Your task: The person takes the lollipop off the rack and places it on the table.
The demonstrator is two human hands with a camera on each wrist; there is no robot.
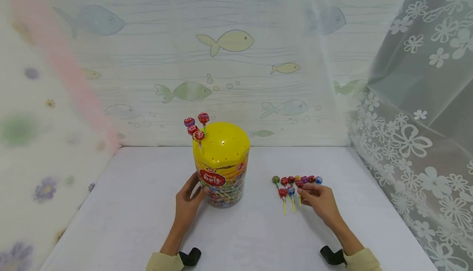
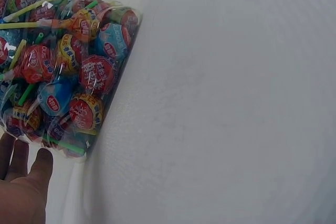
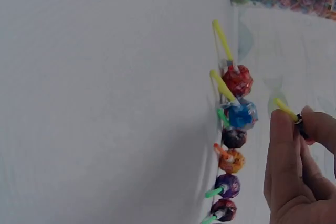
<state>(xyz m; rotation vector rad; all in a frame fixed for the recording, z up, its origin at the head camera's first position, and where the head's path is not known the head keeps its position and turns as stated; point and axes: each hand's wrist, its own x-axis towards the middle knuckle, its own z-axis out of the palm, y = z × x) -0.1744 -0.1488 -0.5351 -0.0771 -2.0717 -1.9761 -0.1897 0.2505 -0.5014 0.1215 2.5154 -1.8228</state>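
A clear tub of wrapped lollipops point(image 1: 227, 184) with a yellow lid point(image 1: 229, 143) stands on the table. Several red-wrapped lollipops point(image 1: 199, 135) stick up from the lid's left edge. My left hand point(image 1: 190, 199) rests against the tub's left side, its fingers point(image 2: 42, 169) fairly straight and touching the clear wall in the left wrist view. With thumb and fingertips, my right hand point(image 1: 320, 201) pinches a lollipop point(image 3: 285, 109) by its yellow stick; its head is mostly hidden by the fingers. Close by lie several loose lollipops, including a blue one point(image 3: 242, 115) and a red one point(image 3: 239, 81).
Loose lollipops point(image 1: 284, 180) form a row right of the tub on the white table point(image 1: 258, 238). Behind the table hangs a fish-patterned curtain point(image 1: 236, 65); a flowered sheer curtain point(image 1: 417, 139) hangs at the right.
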